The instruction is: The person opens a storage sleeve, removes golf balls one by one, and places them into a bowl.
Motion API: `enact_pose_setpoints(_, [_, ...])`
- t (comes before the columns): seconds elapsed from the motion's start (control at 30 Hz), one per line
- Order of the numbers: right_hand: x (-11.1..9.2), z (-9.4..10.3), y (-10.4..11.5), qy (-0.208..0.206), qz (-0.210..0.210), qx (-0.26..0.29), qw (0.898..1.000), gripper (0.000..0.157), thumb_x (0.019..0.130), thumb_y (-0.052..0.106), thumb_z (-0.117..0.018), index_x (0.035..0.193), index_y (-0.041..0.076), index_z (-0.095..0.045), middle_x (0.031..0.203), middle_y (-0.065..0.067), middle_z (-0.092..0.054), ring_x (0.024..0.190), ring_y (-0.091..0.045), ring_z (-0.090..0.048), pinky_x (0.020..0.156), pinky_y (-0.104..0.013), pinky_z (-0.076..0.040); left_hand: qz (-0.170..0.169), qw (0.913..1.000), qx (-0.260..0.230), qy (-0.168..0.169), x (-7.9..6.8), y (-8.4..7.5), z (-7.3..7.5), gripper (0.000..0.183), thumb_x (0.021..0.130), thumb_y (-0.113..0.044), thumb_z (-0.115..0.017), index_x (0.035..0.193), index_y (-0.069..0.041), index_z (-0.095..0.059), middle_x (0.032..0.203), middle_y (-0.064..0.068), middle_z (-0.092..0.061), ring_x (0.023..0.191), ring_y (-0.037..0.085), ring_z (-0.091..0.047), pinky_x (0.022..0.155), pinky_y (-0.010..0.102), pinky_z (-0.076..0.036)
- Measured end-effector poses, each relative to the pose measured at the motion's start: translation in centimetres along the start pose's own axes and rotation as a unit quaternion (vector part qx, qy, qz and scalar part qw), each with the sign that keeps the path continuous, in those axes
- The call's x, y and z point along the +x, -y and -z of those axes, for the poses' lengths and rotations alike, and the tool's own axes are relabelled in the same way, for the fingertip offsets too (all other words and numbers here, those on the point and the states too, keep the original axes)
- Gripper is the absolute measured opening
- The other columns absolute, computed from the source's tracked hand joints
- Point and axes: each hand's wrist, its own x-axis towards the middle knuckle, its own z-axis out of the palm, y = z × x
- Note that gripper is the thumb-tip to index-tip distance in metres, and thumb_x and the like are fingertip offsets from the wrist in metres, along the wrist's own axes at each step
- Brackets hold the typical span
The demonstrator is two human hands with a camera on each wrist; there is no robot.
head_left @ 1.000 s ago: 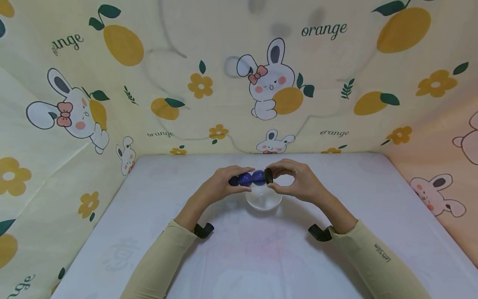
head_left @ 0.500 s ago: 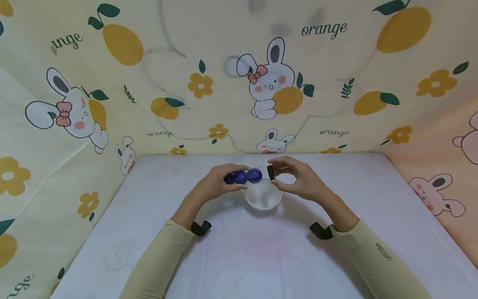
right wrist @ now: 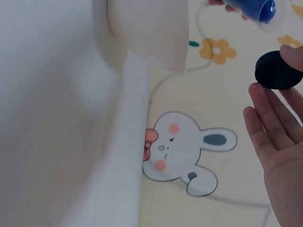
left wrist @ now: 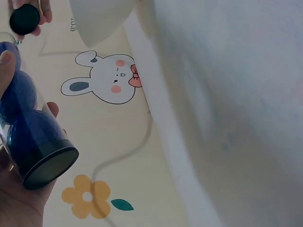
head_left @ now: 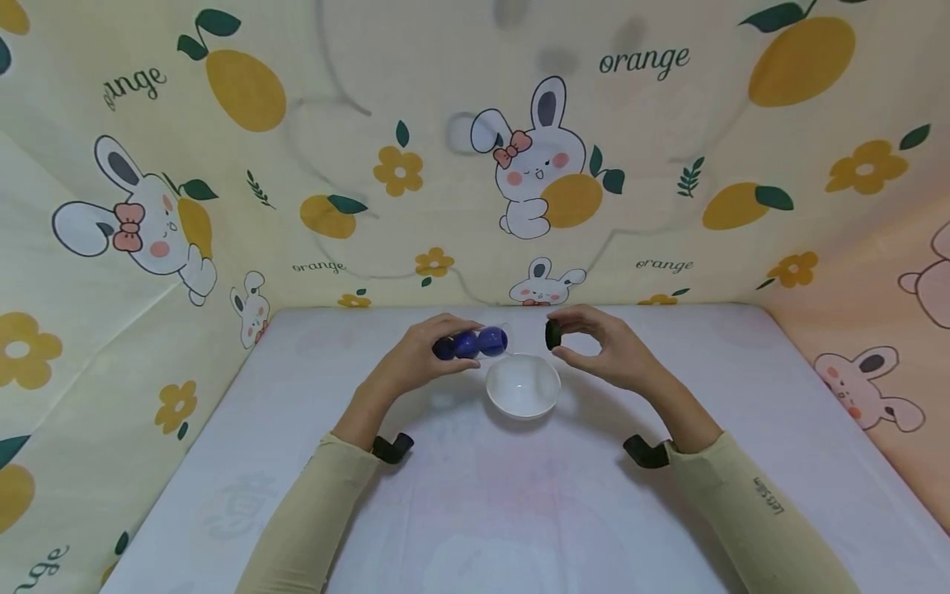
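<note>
While the left hand [head_left: 419, 355] hangs onto a clear tube [head_left: 475, 343] of blue balls [left wrist: 19, 97], the right hand [head_left: 612, 351] has its cap [head_left: 552, 334], so I'd call this the "lid off, ready to get at the contents" step. The left fingers are wrapped around the tube, thumb on one side and the rest on the other. The right fingers pinch the dark cap at its edge, well apart from the tube mouth.

As for where the tube is: held up off the table [head_left: 460, 511], lying roughly sideways, open end towards the right hand. The other end has a dark base [left wrist: 52, 163] on it. Three balls seem to be inside, with one right near the mouth in the right wrist view. The white bowl [head_left: 523, 406] sits upright on the table between the two arms, and I can't see anything in it. The tube mouth is near its far left rim.

My guess is the next move calls for bringing the mouth over the bowl and tipping it gently. I'd go slow: that front ball looks like it could roll out early and miss. Can't tell how snugly they fit, though.
</note>
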Motion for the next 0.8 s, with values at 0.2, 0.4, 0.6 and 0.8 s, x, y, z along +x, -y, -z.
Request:
enact_pose_setpoints(0.2, [0.1, 0.5, -0.7, 0.003, -0.041, -0.009, 0.999, 0.055, 0.094, 0.015, -0.086, 0.142, 0.005, -0.062, 0.137, -0.012, -0.067, 0.126, -0.033, -0.066, 0.118, -0.054, -0.046, 0.011, 0.9999, -0.004, -0.004, -0.1, 0.1, 0.4, 0.060, 0.090, -0.032, -0.090, 0.145, -0.025, -0.068, 0.140, 0.005, -0.068, 0.130, 0.029, -0.064, 0.110, 0.051, -0.054])
enact_pose_setpoints(0.4, [0.1, 0.9, -1.4, -0.002, -0.060, -0.012, 0.998, 0.053, 0.092, 0.009, -0.086, 0.139, 0.003, -0.062, 0.135, -0.013, -0.068, 0.125, -0.033, -0.067, 0.116, -0.053, -0.048, 0.012, 0.9999, -0.008, -0.006, -0.2, 0.3, 0.6, 0.059, 0.091, -0.032, -0.090, 0.145, -0.025, -0.068, 0.140, 0.005, -0.068, 0.129, 0.029, -0.064, 0.109, 0.051, -0.055])
enact_pose_setpoints(0.6, [0.1, 1.2, -2.1, 0.002, -0.079, -0.008, 0.997, 0.051, 0.092, 0.009, -0.086, 0.137, 0.004, -0.063, 0.135, -0.016, -0.067, 0.126, -0.036, -0.066, 0.116, -0.054, -0.047, 0.005, 0.9999, -0.009, -0.002, -0.2, 0.4, 0.5, 0.058, 0.090, -0.031, -0.090, 0.144, -0.024, -0.068, 0.138, 0.006, -0.068, 0.127, 0.029, -0.065, 0.108, 0.052, -0.056])
enact_pose_setpoints(0.8, [0.1, 1.6, -3.3, 0.006, -0.101, -0.017, 0.995, 0.049, 0.094, 0.013, -0.086, 0.137, 0.003, -0.063, 0.134, -0.017, -0.067, 0.126, -0.037, -0.065, 0.117, -0.055, -0.047, 0.016, 0.9998, -0.007, 0.000, -0.2, 0.4, 0.5, 0.059, 0.090, -0.032, -0.090, 0.145, -0.025, -0.068, 0.140, 0.006, -0.068, 0.129, 0.030, -0.064, 0.109, 0.052, -0.055])
